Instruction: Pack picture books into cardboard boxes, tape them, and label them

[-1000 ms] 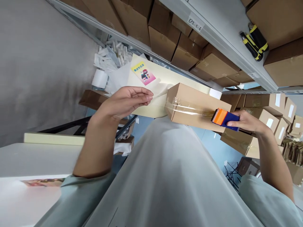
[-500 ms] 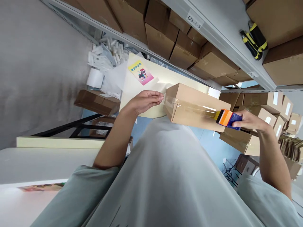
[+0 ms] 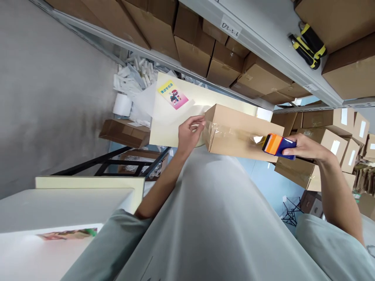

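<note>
A closed cardboard box [image 3: 234, 136] lies on the pale table [image 3: 166, 130] against my shirt, with clear tape running along the side that faces me. Wrapped round the blue end of an orange and blue tape dispenser [image 3: 275, 145] is my right hand [image 3: 307, 147]. The dispenser's black edge is at the tape near the box's right end. My left hand [image 3: 190, 132] is at the box's left end, fingers bent and drawn together at the tape there. Whether its fingertips grip the tape is too small to tell.
A colourful booklet [image 3: 173, 95] lies on the table. Shelves of cardboard boxes [image 3: 195, 50] run behind it, with yellow and black cutters [image 3: 306, 48] on the upper shelf. More boxes [image 3: 328, 117] are stacked at the right; an open carton [image 3: 125, 132] sits at the left.
My left hand has moved right to the box's left end, and its fingers have bent. My right hand and the dispenser have shifted slightly left.
</note>
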A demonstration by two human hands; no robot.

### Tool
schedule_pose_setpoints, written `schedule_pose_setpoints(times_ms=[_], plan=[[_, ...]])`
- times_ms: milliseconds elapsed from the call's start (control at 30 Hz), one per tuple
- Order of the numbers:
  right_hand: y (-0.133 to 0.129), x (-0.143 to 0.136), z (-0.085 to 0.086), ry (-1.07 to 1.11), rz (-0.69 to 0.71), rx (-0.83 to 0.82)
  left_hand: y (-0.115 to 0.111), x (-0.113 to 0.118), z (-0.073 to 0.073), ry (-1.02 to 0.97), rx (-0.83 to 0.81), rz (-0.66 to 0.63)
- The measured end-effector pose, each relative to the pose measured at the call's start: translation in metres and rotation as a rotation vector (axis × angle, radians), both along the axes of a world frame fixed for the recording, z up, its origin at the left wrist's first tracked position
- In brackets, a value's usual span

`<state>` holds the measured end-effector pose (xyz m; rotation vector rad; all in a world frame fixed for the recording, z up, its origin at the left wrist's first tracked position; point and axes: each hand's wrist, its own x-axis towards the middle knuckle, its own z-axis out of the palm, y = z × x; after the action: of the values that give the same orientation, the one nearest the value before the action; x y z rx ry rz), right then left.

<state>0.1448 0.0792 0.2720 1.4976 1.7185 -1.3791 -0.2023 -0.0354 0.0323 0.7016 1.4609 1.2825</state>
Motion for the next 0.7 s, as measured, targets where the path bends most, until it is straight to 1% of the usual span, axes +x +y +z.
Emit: schedule_pose_setpoints(times_ms=[67,133,200,267,333,433,567,700], plan=[[-0.001,-0.002,0.001,0.011,0.003,-0.009,-0.011,0.014,0.014,0.065,0.109,-0.054],[-0.002,-0.003,0.002,0.021,0.002,-0.007,-0.020,0.030,0.023,0.111,0.159,-0.147],[-0.004,-0.005,0.003,0.027,0.000,0.003,-0.024,0.042,0.027,0.123,0.170,-0.208],[-0.005,-0.007,0.005,0.029,-0.001,0.014,-0.024,0.049,0.026,0.108,0.185,-0.231],[-0.006,-0.009,0.007,0.017,0.005,0.010,-0.022,0.050,0.024,0.105,0.212,-0.246],[-0.006,-0.009,0.011,-0.023,0.019,0.002,-0.020,0.046,0.022,0.131,0.245,-0.260],[-0.006,-0.008,0.016,-0.058,0.030,-0.014,-0.021,0.042,0.025,0.166,0.264,-0.288],[-0.005,-0.006,0.017,-0.048,0.043,-0.038,-0.021,0.043,0.030,0.239,0.304,-0.314]])
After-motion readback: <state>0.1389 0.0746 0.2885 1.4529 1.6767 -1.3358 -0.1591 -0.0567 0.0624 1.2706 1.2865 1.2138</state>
